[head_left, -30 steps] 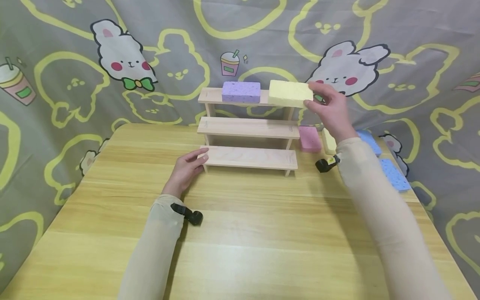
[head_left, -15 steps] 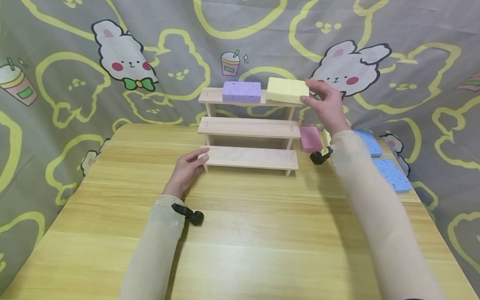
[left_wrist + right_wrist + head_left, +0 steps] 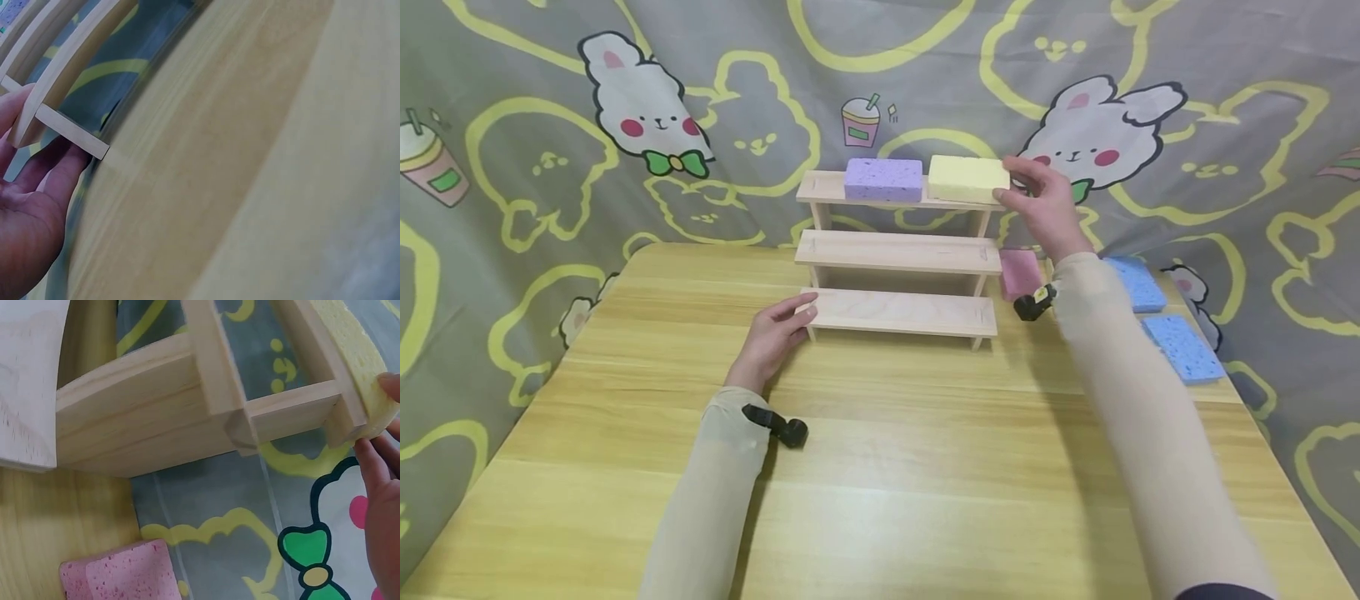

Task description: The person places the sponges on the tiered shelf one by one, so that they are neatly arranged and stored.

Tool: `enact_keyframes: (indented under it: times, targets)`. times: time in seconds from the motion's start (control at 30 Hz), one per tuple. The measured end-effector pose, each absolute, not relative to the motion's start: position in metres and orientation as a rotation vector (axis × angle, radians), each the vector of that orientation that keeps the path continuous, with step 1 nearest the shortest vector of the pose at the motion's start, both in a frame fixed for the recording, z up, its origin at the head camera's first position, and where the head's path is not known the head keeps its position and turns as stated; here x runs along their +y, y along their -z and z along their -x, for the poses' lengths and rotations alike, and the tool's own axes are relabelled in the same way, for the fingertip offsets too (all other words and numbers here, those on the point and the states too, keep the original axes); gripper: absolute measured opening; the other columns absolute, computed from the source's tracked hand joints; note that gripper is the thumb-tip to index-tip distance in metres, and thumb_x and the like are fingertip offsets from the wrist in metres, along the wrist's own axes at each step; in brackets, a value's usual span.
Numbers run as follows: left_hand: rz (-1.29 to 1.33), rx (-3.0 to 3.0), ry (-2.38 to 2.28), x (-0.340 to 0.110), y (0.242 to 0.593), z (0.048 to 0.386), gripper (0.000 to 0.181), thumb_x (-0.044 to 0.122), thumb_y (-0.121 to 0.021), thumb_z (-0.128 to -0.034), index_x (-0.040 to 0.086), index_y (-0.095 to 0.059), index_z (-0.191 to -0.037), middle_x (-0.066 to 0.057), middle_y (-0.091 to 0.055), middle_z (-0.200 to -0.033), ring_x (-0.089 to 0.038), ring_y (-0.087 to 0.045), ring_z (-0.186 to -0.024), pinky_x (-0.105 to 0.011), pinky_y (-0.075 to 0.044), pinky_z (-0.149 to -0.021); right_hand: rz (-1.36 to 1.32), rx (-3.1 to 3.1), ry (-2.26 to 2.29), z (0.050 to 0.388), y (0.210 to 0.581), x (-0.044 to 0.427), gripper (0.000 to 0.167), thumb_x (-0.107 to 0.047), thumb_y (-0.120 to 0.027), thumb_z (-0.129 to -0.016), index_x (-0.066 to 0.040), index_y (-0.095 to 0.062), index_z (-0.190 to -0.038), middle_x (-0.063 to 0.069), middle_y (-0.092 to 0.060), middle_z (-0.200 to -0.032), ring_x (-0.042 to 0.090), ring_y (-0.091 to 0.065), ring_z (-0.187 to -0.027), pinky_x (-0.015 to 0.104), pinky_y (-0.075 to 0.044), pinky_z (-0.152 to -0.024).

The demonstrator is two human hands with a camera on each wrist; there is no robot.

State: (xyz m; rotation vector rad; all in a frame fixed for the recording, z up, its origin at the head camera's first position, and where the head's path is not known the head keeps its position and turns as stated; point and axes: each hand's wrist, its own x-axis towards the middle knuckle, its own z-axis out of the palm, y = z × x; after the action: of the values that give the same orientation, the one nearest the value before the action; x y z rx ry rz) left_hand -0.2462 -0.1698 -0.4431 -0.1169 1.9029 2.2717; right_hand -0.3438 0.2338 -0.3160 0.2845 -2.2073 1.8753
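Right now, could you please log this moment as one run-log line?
right hand: grips yellow sponge on top shelf | left hand: holds left end of bottom shelf | purple sponge: top shelf, beside yellow sponge

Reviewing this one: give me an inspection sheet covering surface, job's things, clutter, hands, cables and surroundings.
Surface: wood-grain table.
Job's things: yellow sponge on the top tier of the three-tier rack, right of the purple sponge.
Clutter: pink sponge, far blue sponge and near blue sponge, on the table right of the rack.
Hands: left hand holds the bottom tier's left end; right hand pinches the yellow sponge's right end.
Cables: nothing seen.
Surroundings: grey cloth with cartoon print behind.
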Motion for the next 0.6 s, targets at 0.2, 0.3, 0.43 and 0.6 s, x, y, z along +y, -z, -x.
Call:
enact_keyframes:
  times: [0.2,0.3,0.43,0.6]
  targets:
    - [0.122,1.915,-2.244,-0.17,0.442,0.246,0.046,0.012,-0.067,-0.0954,0.001,-0.055,-0.138,-0.007,-0.042,-0.148,-0.02,-0.056,-0.115,-0.037,-0.045,-0.102,-0.264,-2.171,-1.932,0.344,0.319,0.236,0.058,-0.001,-0.07,-0.088,-0.001,-0.049,-0.142,0.012,-0.048,-0.145,0.018,-0.044,-0.133,0.023,-0.039,-0.105]
    - [0.129,1.925,-2.234,-0.17,0.441,0.246,0.046,0.013,-0.067,-0.0952,0.001,-0.055,-0.138,-0.006,-0.042,-0.149,-0.019,-0.056,-0.115,-0.036,-0.046,-0.102,-0.257,-2.14,-1.897,0.339,0.32,0.241,0.054,-0.007,-0.069,-0.091,-0.001,-0.051,-0.141,0.012,-0.048,-0.145,0.017,-0.044,-0.133,0.025,-0.037,-0.107]
    - [0.123,1.918,-2.231,-0.171,0.44,0.245,0.047,0.013,-0.068,-0.0951,0.001,-0.054,-0.139,-0.007,-0.04,-0.15,-0.02,-0.056,-0.116,-0.036,-0.045,-0.102,-0.209,-2.189,-1.778,0.328,0.322,0.25,0.045,-0.016,-0.065,-0.096,-0.004,-0.056,-0.138,0.013,-0.053,-0.14,0.019,-0.048,-0.128,0.026,-0.039,-0.105]
    - [0.124,1.912,-2.229,-0.171,0.44,0.245,0.047,0.013,-0.068,-0.0952,0.001,-0.054,-0.139,-0.007,-0.04,-0.151,-0.021,-0.056,-0.116,-0.036,-0.046,-0.102,-0.194,-2.275,-1.679,0.314,0.324,0.258,0.04,-0.016,-0.061,-0.097,-0.006,-0.058,-0.136,0.011,-0.056,-0.136,0.019,-0.049,-0.125,0.026,-0.037,-0.105]
